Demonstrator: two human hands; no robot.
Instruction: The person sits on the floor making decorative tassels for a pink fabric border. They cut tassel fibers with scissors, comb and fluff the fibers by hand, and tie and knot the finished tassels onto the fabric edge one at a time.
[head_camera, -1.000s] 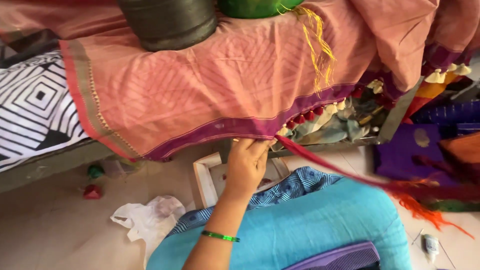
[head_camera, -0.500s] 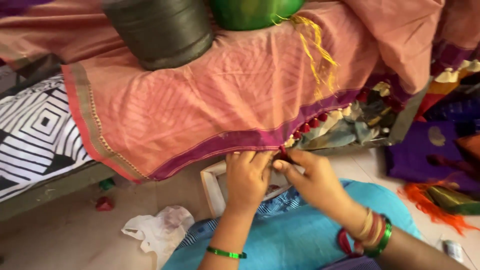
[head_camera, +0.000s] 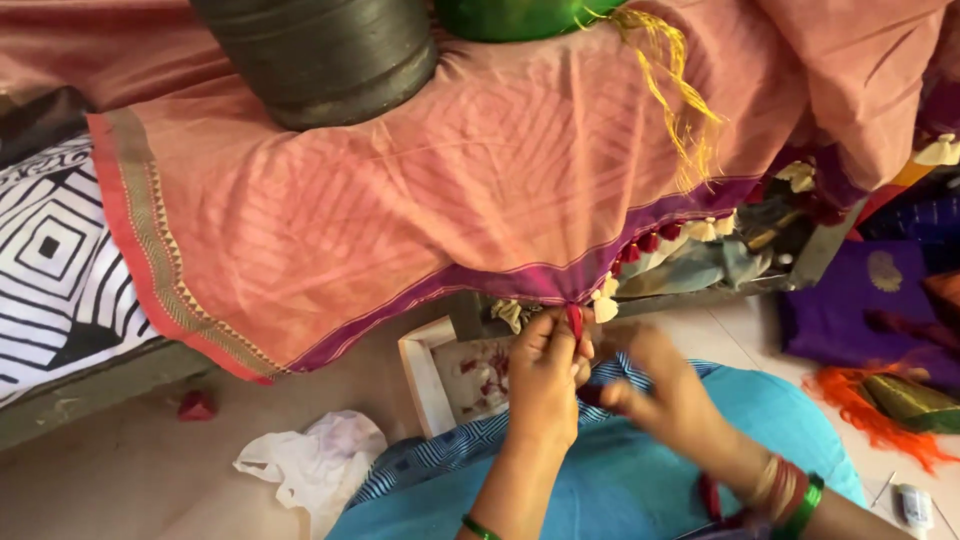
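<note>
left hand (head_camera: 545, 385) raised, pinching red tassel (head_camera: 574, 320) at purple hem of pink cloth (head_camera: 480, 200). right hand (head_camera: 665, 395) blurred beside it; grip cannot be told. soft, woven, draped.

**Hands at the sari's purple border**

The left hand (head_camera: 545, 385) pinches a red tassel (head_camera: 574, 320) hanging from the purple edge of the pink sari (head_camera: 450, 200). At its three o'clock, the right hand (head_camera: 665, 400) is blurred, fingers curled on red thread. A dark round pot (head_camera: 320, 55) weighs the cloth at eleven o'clock. A white tray (head_camera: 425, 375) lies at nine o'clock, with a crumpled white bag (head_camera: 310, 465) at eight.
</note>
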